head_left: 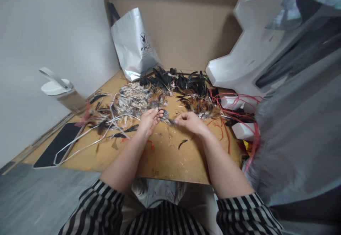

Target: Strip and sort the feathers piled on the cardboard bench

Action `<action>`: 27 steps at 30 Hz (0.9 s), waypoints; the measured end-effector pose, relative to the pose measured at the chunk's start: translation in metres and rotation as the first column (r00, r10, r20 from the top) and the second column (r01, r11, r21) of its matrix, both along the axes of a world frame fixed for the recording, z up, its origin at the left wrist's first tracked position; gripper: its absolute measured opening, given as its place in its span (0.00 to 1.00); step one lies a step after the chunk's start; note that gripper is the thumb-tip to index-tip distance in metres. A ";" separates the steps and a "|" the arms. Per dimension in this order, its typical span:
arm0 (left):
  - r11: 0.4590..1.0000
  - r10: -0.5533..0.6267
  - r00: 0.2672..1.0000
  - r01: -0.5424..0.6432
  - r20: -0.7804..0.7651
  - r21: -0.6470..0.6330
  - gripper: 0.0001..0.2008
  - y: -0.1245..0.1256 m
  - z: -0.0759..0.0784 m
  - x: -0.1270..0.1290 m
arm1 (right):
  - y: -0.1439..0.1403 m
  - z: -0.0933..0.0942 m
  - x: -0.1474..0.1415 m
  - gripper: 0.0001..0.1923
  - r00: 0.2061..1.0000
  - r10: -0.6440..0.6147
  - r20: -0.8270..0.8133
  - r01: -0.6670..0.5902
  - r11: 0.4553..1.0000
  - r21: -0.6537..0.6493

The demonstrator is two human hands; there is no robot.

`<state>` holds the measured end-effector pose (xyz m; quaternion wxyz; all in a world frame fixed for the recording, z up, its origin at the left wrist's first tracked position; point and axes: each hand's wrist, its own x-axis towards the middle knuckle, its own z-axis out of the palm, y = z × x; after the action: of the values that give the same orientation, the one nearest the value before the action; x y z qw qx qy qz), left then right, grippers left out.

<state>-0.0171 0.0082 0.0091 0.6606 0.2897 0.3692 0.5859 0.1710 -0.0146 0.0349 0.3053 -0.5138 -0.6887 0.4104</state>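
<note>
My left hand (150, 120) is closed on a small tuft of grey-brown feathers (165, 116) above the middle of the table. To its right, my right hand (189, 122) pinches the dark tip at the other end of that tuft, fingertips pressed together. Behind my left hand lies a heap of pale, speckled feathers (133, 98). Long black feathers (190, 83) are piled along the back. Beyond my right hand sits a bunch of brown and orange feathers (201, 106). One loose black feather (182, 143) rests in front.
A silver bag (130, 46) stands at the back left. White cord (80, 139) crosses a dark phone-like slab (57, 146) at the left, near a lidded cup (68, 96). Red cords (226, 132) tangle around white blocks (243, 131) at the right, beside grey cloth (301, 132).
</note>
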 end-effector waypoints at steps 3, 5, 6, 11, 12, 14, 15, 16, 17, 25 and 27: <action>1.000 0.007 1.000 -0.007 0.003 -0.007 0.04 0.000 0.001 0.000 | 0.004 0.001 0.008 0.13 0.889 -0.038 -0.455 -0.054 0.981 -0.188; 1.000 -0.009 1.000 0.009 0.006 -0.019 0.04 -0.001 0.001 0.000 | 0.006 -0.001 0.007 0.13 0.759 -0.086 -0.645 -0.113 0.959 -0.260; 0.999 -0.024 1.000 0.025 0.009 -0.025 0.04 -0.001 0.001 0.001 | 0.006 -0.002 0.005 0.12 0.708 -0.107 -0.698 -0.138 0.949 -0.285; 0.993 -0.121 0.991 0.121 0.065 0.001 0.04 -0.005 0.001 0.004 | 0.005 -0.009 -0.008 0.13 0.613 -0.142 -0.778 -0.220 0.914 -0.341; 0.990 -0.140 0.987 0.140 0.083 0.011 0.04 -0.005 0.002 0.005 | 0.005 -0.010 -0.010 0.13 0.610 -0.153 -0.777 -0.213 0.914 -0.346; 0.985 -0.174 0.978 0.172 0.115 0.025 0.04 -0.007 0.003 0.006 | 0.005 -0.013 -0.014 0.14 0.619 -0.188 -0.762 -0.163 0.919 -0.359; 0.983 -0.184 0.975 0.182 0.124 0.030 0.04 -0.008 0.004 0.007 | 0.005 -0.014 -0.016 0.14 0.629 -0.205 -0.750 -0.128 0.924 -0.359; 0.982 -0.191 0.973 0.188 0.126 0.035 0.04 -0.008 0.004 0.007 | 0.005 -0.015 -0.017 0.15 0.644 -0.216 -0.734 -0.089 0.931 -0.353; 0.981 -0.194 0.974 0.190 0.121 0.041 0.03 -0.008 0.005 0.008 | 0.005 -0.015 -0.018 0.15 0.668 -0.220 -0.711 -0.056 0.938 -0.342; 0.981 -0.137 0.984 0.151 -0.110 0.126 0.08 -0.005 0.001 0.006 | 0.004 -0.003 -0.004 0.18 0.906 -0.170 -0.387 0.146 0.985 -0.091; 0.979 -0.120 0.973 0.148 -0.196 0.139 0.09 -0.006 0.001 0.007 | 0.003 0.000 -0.001 0.18 0.936 -0.190 -0.295 0.201 0.980 0.005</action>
<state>-0.0102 0.0026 0.0097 0.6371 0.4174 0.3629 0.5368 0.1700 -0.0117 0.0352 0.4522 -0.5078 -0.5886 0.4373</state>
